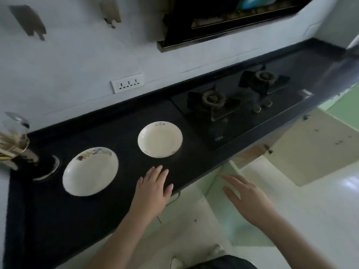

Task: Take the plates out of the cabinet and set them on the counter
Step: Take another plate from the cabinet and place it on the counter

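Observation:
Two white plates lie flat on the black counter (58,220). The larger plate (90,171), with a coloured pattern on its far rim, is at the left. The smaller plate (160,139), with dark lettering on its far rim, is right of it, near the hob. My left hand (154,186) hovers over the counter's front edge, just in front of the smaller plate, fingers straight and holding nothing. My right hand (246,197) is stretched out below the counter edge towards the cabinet (229,171), fingers straight and empty. The cabinet's inside is hidden.
A two-burner gas hob (239,103) fills the counter's right part. An open cabinet door (314,148) juts out under the counter at the right. A holder with utensils (13,142) stands at the left edge. A wall socket (127,82) and range hood (223,18) are above.

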{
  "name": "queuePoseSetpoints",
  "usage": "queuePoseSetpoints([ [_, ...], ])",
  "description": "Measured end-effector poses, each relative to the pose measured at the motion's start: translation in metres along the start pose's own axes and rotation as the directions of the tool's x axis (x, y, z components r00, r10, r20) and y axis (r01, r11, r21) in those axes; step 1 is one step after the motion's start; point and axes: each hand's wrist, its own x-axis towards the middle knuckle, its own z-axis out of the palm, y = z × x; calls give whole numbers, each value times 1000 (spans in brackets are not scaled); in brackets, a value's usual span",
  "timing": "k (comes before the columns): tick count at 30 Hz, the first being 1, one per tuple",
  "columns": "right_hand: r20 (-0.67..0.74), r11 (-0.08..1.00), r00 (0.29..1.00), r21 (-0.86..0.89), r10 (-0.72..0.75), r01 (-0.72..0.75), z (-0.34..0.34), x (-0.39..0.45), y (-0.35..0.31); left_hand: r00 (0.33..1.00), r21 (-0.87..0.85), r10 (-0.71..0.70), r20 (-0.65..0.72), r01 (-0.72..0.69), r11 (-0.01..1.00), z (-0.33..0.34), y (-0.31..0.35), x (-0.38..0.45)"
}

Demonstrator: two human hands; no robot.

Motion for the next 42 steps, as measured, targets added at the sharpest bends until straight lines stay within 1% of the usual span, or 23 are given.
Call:
queuePoseSetpoints([
  [3, -67, 991, 989, -33, 129, -132, -12, -34, 23, 995, 59, 96, -7, -96, 994, -2, 33, 13],
  [6, -160, 950, 944, -77, 288, -303, -18, -68, 47, 972, 106, 234, 12, -234, 966, -1, 76, 23],
  [8, -206, 912, 901, -73, 383, -404, -22, -94, 62, 947, 121, 318, 41, -320, 939, 2, 108, 27],
  [10, -222, 874, 858, -47, 463, -484, -24, -123, 78, 920, 129, 383, 81, -391, 911, 8, 142, 28],
  [13, -237, 818, 795, -4, 558, -575, -25, -170, 105, 875, 133, 469, 119, -483, 866, 23, 192, 19],
  [15, -251, 778, 751, 16, 611, -628, -25, -201, 121, 833, 144, 534, 148, -552, 821, 34, 227, 8],
  [17, -244, 730, 703, 26, 668, -683, -23, -231, 136, 793, 98, 581, 184, -603, 792, 46, 260, -7],
  [20, -246, 632, 604, 51, 758, -773, -19, -268, 157, 751, 48, 623, 220, -646, 762, 63, 305, -25],
  [22, -246, 594, 562, 73, 789, -801, -19, -285, 170, 734, 69, 640, 230, -668, 741, 71, 327, -35],
  [24, -241, 573, 538, 108, 808, -812, -20, -297, 182, 719, 67, 654, 234, -684, 727, 77, 344, -43],
  [30, -198, 563, 535, 136, 822, -815, -22, -308, 207, 698, 97, 675, 238, -709, 699, 93, 371, -38],
  [35, -227, 553, 518, 135, 825, -822, -35, -298, 227, 677, 112, 686, 267, -729, 675, 104, 387, -2],
  [40, -244, 483, 447, 114, 861, -868, -52, -297, 253, 660, 80, 709, 248, -744, 664, 112, 422, 42],
  [42, -241, 446, 411, 117, 879, -887, -57, -299, 263, 643, 59, 721, 256, -755, 653, 115, 439, 56],
])
